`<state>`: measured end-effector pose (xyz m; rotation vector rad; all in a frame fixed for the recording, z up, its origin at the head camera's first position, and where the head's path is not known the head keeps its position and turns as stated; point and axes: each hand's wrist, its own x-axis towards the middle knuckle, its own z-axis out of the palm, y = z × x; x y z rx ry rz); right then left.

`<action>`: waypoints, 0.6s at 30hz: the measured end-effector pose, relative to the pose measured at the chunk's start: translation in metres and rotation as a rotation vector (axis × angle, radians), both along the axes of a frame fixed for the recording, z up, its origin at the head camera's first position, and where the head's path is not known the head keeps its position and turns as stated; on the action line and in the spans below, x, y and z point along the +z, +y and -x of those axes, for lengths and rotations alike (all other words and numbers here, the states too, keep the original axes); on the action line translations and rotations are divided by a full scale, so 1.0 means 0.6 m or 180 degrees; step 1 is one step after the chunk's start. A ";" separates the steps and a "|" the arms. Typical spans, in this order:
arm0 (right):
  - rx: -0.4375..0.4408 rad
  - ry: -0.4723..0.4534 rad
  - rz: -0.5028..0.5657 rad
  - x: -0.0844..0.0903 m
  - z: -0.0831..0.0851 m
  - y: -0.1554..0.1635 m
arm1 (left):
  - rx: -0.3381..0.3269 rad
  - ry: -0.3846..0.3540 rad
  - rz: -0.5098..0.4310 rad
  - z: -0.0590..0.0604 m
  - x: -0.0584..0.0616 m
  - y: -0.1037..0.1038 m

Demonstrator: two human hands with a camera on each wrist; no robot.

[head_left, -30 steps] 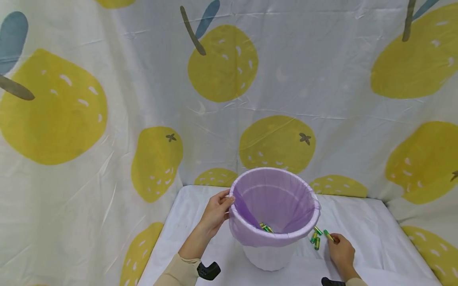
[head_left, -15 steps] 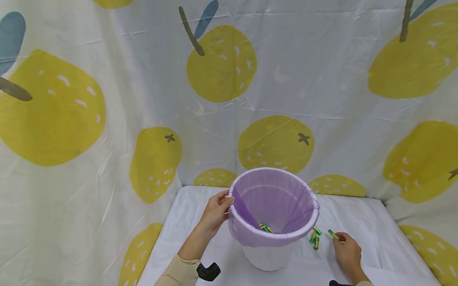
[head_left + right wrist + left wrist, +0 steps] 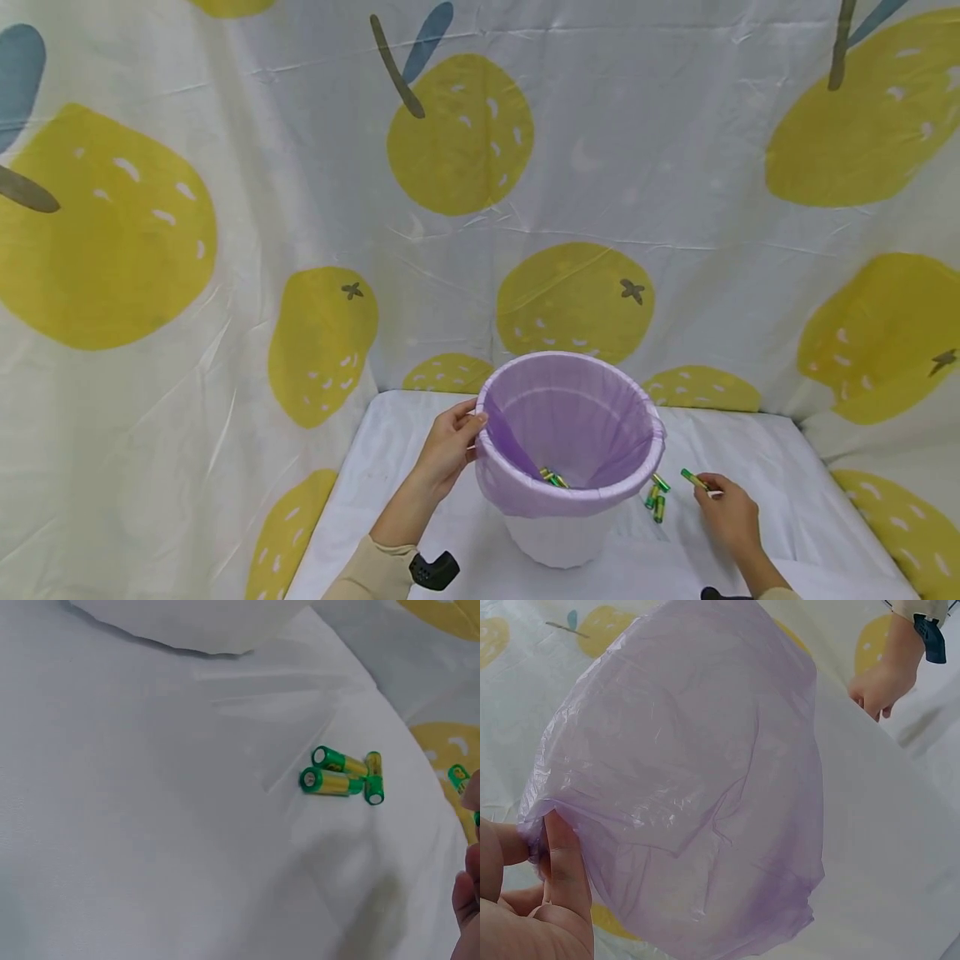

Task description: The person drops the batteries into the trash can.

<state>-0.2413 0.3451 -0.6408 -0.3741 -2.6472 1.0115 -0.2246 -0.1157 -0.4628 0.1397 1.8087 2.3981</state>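
Here a single green-and-gold cylindrical battery (image 3: 693, 478) is pinched at the fingertips of the right hand (image 3: 726, 512), lifted just clear of the white cloth-covered table (image 3: 780, 467) and held to the right of the white plastic bin lined with a translucent purple bag (image 3: 570, 454). The rim of that bin is gripped by the left hand (image 3: 448, 446), the thumb laid over the bag's folded edge and the fingers curled against the outer wall; in the left wrist view the thumb (image 3: 564, 862) is seen pressed on the crinkled film.

The step in hand is judged to be the carrying of one battery to the bin. The next move would call for a lift above the rim, a short travel toward the bin's mouth, and a release over the opening while the bin is steadied.

Three like batteries (image 3: 343, 774) lie clustered on the cloth just right of the bin's base, touching one another. Several more (image 3: 553, 477) are seen at the bottom of the bin. Each is small, smooth and glossy, with a green band at the end.
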 end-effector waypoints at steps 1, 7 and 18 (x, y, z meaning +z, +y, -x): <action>0.0015 0.0004 0.0003 0.005 0.000 -0.002 | 0.0002 -0.0003 -0.0008 0.000 0.000 0.000; 0.0070 0.0164 0.0006 0.033 -0.005 -0.009 | -0.0012 0.0009 -0.0013 -0.001 0.002 0.000; 0.0317 0.0133 -0.0031 0.071 -0.012 -0.004 | -0.0033 -0.0010 -0.0008 -0.002 0.000 -0.001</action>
